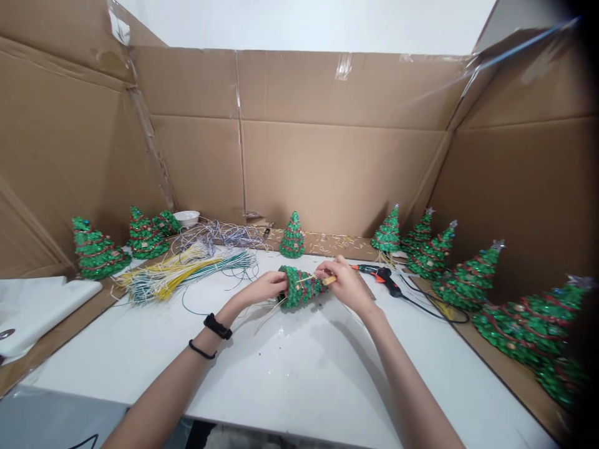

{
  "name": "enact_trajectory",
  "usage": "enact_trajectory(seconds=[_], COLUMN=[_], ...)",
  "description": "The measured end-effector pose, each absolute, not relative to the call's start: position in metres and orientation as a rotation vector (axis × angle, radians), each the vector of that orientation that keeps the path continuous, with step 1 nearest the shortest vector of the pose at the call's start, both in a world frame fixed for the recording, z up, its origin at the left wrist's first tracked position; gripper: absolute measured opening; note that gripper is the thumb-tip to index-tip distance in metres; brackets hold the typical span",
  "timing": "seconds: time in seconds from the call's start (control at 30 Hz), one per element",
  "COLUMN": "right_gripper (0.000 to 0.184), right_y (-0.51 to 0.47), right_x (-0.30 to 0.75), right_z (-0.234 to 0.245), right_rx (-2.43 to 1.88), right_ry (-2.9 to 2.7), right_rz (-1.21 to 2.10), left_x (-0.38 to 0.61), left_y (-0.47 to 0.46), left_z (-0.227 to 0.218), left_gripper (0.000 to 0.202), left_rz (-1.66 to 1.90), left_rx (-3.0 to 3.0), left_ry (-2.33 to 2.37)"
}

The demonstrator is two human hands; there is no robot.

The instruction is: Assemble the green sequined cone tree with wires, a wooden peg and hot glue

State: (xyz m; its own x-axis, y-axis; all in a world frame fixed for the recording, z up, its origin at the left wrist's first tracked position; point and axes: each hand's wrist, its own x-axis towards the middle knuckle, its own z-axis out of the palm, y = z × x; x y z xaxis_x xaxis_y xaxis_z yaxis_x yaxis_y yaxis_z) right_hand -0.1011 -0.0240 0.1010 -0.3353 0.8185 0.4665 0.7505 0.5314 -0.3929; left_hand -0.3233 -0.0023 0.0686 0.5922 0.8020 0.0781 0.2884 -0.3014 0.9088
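Observation:
A small green Christmas tree (299,288) with red garland lies on its side above the white table, its base to the left and its tip to the right. My left hand (269,287) is closed on the rim of its base, where loose pale wires (269,317) stick out. Over the tip end, my right hand (344,282) is closed round a slim tool with a yellow-orange handle (330,280). A thin pale strand lies across the tree in front of that handle; the tool's kind cannot be made out.
A black and orange glue gun (384,274) with its cord lies right of my right hand. At left is a bundle of coloured wires (182,274), with a white bowl (187,217) behind. Several finished trees (472,277) line both sides; another tree (292,236) stands ahead. Cardboard walls (299,168) surround the table.

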Motion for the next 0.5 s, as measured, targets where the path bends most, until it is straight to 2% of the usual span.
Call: enact_trajectory(seconds=[0.37,0.5], right_gripper=[0.011,0.015], right_y=[-0.019,-0.015], right_x=[-0.114,-0.108], right_z=[0.085,0.086], right_rx=[-1.083,-1.031], right_ry=[-2.163,-2.130], right_rz=[0.275,0.257], left_x=[-0.322,-0.321], left_y=[0.001,0.000], left_z=[0.064,0.064], left_gripper=[0.010,0.011], left_rz=[0.695,0.693], left_rx=[1.866,1.861], left_ry=[0.890,0.919])
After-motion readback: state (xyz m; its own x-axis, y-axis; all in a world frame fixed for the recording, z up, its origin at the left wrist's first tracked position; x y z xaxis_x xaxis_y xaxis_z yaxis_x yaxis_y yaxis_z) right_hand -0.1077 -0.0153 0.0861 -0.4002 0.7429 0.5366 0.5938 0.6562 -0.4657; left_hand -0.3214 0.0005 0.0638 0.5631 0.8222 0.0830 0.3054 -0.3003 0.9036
